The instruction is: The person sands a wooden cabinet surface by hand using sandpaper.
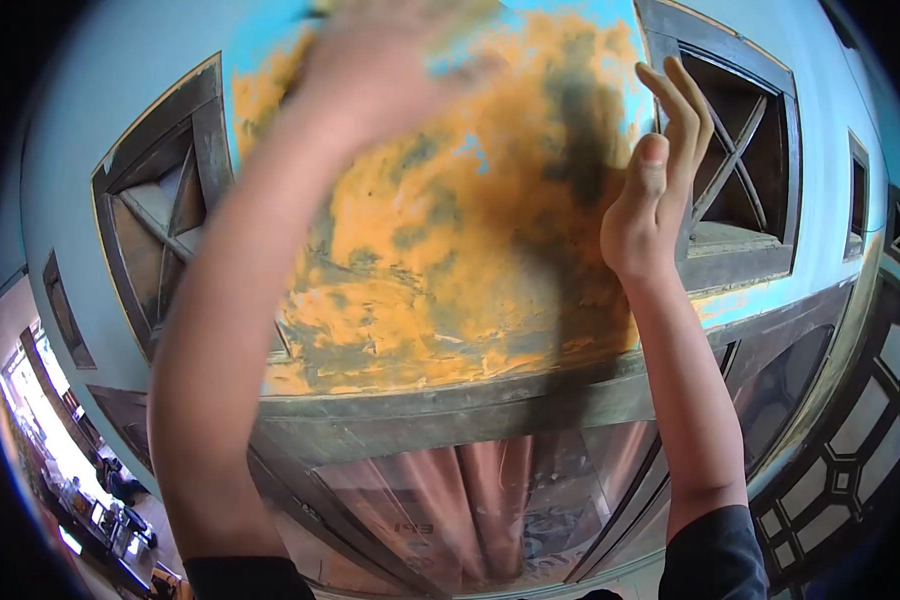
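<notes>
The wall (410,250) in front of me has a large patch of mottled orange and grey, with bits of light blue paint left in it. My left hand (390,75) is raised high over the upper part of this patch. Motion smears its fingers, and whether they hold anything I cannot tell. On the other side, my right hand (660,170) is raised at the patch's right edge, overlapping the window frame. Its fingers stretch upward, slightly bent, with the thumb apart and nothing in them. A dark shadow falls across the patch beside it.
Wooden vent windows with crossed bars stand left (160,210) and right (740,150) of the patch. Below runs a wooden beam (420,415) over glass panes with a pinkish curtain (470,500) behind. A dark lattice (850,440) is at far right, a bright opening (55,410) at far left.
</notes>
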Demonstrator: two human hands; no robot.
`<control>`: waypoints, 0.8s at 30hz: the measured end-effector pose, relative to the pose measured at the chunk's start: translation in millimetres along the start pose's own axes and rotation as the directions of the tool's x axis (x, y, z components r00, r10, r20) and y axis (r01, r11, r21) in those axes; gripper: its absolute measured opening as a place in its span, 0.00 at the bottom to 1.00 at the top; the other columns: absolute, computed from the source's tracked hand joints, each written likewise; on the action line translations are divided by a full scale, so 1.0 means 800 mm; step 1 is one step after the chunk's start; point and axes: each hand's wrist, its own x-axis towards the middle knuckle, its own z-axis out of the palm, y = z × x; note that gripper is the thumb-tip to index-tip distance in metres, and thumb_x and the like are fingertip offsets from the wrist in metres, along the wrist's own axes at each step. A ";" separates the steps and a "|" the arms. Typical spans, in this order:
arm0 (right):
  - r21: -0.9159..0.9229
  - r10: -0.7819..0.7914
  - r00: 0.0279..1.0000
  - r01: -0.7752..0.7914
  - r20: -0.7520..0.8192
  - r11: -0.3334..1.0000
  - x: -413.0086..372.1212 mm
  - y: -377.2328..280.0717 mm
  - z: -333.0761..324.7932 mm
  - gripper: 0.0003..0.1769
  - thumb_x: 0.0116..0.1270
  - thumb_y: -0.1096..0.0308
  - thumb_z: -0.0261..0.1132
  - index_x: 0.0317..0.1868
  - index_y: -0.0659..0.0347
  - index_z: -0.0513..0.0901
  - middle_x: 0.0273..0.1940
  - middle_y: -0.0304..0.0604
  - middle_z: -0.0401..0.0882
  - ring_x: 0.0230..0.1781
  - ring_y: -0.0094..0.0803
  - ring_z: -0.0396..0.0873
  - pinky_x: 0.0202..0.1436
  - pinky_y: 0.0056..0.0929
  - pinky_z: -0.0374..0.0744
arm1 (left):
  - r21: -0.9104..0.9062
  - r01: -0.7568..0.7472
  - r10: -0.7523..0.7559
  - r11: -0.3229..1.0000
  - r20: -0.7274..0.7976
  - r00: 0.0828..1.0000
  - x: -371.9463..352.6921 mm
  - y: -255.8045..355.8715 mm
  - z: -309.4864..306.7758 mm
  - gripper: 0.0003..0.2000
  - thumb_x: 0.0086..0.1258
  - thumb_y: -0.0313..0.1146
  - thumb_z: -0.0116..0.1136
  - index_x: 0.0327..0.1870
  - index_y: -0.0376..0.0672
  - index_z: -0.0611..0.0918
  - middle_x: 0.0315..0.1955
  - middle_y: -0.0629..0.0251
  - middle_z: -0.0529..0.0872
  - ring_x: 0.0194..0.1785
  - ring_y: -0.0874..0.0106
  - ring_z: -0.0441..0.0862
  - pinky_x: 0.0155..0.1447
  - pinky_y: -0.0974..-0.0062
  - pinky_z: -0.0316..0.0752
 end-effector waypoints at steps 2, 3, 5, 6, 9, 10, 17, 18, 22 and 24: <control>0.005 0.009 1.000 -0.009 0.010 1.000 -0.001 -0.002 0.000 0.34 0.82 0.40 0.45 0.68 0.58 0.79 0.71 0.62 0.68 0.73 0.56 0.66 0.74 0.51 0.63 | -0.093 0.255 -0.234 0.962 0.192 0.953 0.004 -0.020 -0.037 0.35 0.84 0.56 0.43 0.86 0.52 0.54 0.87 0.60 0.43 0.89 0.59 0.37 0.89 0.54 0.31; -0.014 0.024 1.000 -0.023 0.017 1.000 -0.003 -0.002 -0.002 0.35 0.83 0.39 0.44 0.69 0.59 0.78 0.72 0.61 0.67 0.74 0.54 0.64 0.76 0.50 0.62 | -0.112 0.267 -0.247 0.957 0.166 0.955 0.003 -0.044 -0.014 0.35 0.85 0.58 0.41 0.86 0.52 0.54 0.87 0.60 0.44 0.89 0.59 0.37 0.89 0.53 0.32; -0.049 0.049 0.998 -0.047 0.037 0.998 -0.003 -0.005 -0.005 0.38 0.83 0.37 0.41 0.71 0.61 0.76 0.74 0.59 0.66 0.77 0.51 0.62 0.79 0.49 0.59 | -0.178 0.125 -0.112 0.976 0.082 0.990 -0.013 -0.033 0.017 0.36 0.83 0.63 0.40 0.85 0.56 0.58 0.86 0.61 0.48 0.88 0.57 0.42 0.88 0.51 0.35; -0.063 0.062 0.997 -0.059 0.048 0.996 -0.004 -0.007 -0.005 0.40 0.84 0.36 0.39 0.72 0.62 0.75 0.74 0.58 0.66 0.79 0.50 0.60 0.80 0.48 0.57 | -0.211 -0.033 0.038 0.977 0.021 0.999 -0.039 -0.006 0.024 0.36 0.81 0.66 0.41 0.85 0.59 0.60 0.85 0.62 0.52 0.87 0.55 0.46 0.88 0.49 0.39; -0.051 0.057 0.998 -0.055 0.040 0.997 -0.004 -0.005 -0.005 0.39 0.84 0.37 0.40 0.72 0.62 0.75 0.74 0.58 0.66 0.79 0.49 0.61 0.80 0.48 0.58 | -0.271 -0.292 0.282 0.917 -0.078 0.956 -0.068 0.014 0.019 0.37 0.78 0.68 0.44 0.83 0.62 0.64 0.84 0.64 0.59 0.86 0.54 0.52 0.87 0.48 0.44; -0.049 0.056 0.997 -0.054 0.045 0.997 -0.003 -0.006 -0.005 0.40 0.84 0.36 0.39 0.72 0.62 0.75 0.74 0.58 0.66 0.79 0.49 0.61 0.80 0.48 0.58 | -0.288 -0.333 0.318 0.898 -0.097 0.943 -0.072 0.013 0.017 0.37 0.77 0.68 0.45 0.83 0.62 0.66 0.83 0.64 0.60 0.86 0.54 0.52 0.87 0.48 0.46; -0.045 0.032 0.999 -0.033 -0.002 0.998 -0.006 0.000 0.002 0.35 0.82 0.38 0.45 0.68 0.57 0.79 0.71 0.59 0.69 0.73 0.53 0.65 0.75 0.50 0.61 | -0.134 0.230 -0.209 0.964 0.154 0.966 -0.005 -0.076 0.009 0.35 0.85 0.61 0.36 0.85 0.53 0.56 0.87 0.61 0.46 0.89 0.59 0.38 0.89 0.54 0.33; -0.022 0.040 0.999 -0.040 0.003 0.999 -0.005 0.000 0.001 0.34 0.82 0.39 0.46 0.68 0.57 0.79 0.71 0.59 0.70 0.73 0.53 0.66 0.75 0.50 0.62 | -0.130 0.233 -0.214 0.964 0.145 0.966 -0.010 -0.053 -0.004 0.34 0.85 0.61 0.35 0.85 0.53 0.56 0.87 0.61 0.46 0.89 0.59 0.38 0.89 0.54 0.33; 0.031 0.033 0.999 -0.034 0.020 0.999 -0.001 -0.004 0.000 0.30 0.81 0.45 0.51 0.67 0.58 0.80 0.69 0.59 0.72 0.72 0.54 0.68 0.75 0.48 0.65 | -0.200 -0.078 0.092 0.977 0.058 0.994 -0.026 0.010 0.001 0.34 0.85 0.57 0.38 0.86 0.50 0.55 0.86 0.59 0.48 0.88 0.59 0.41 0.89 0.54 0.34; 0.032 -0.047 0.995 0.044 0.084 0.999 0.005 -0.012 0.007 0.29 0.80 0.47 0.53 0.66 0.61 0.80 0.69 0.59 0.73 0.72 0.53 0.70 0.76 0.47 0.65 | -0.240 -0.209 0.175 0.948 -0.155 0.972 -0.035 0.002 0.022 0.30 0.83 0.55 0.46 0.82 0.55 0.65 0.82 0.58 0.61 0.85 0.57 0.54 0.87 0.51 0.45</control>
